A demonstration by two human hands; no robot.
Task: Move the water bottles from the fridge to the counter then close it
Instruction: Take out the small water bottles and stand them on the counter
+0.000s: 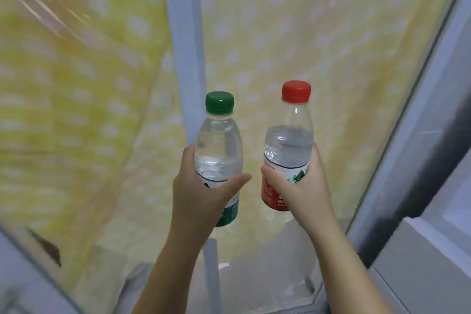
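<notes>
My left hand (201, 194) grips a clear water bottle with a green cap and green label (218, 145), held upright in mid-air. Beside it, my right hand (303, 191) grips a second clear water bottle with a red cap and red label (289, 145), also upright. The two bottles are side by side and apart, in the middle of the view. Fingers cover most of both labels. Behind them is a yellow surface with white dots under clear plastic film (280, 33). The view is blurred.
A pale blue vertical bar (183, 33) runs down the middle behind the bottles. A pale blue frame with a dark strip (418, 160) slants along the right side. A grey-white panel (433, 262) lies at the lower right. Another pale edge (23, 275) crosses the lower left.
</notes>
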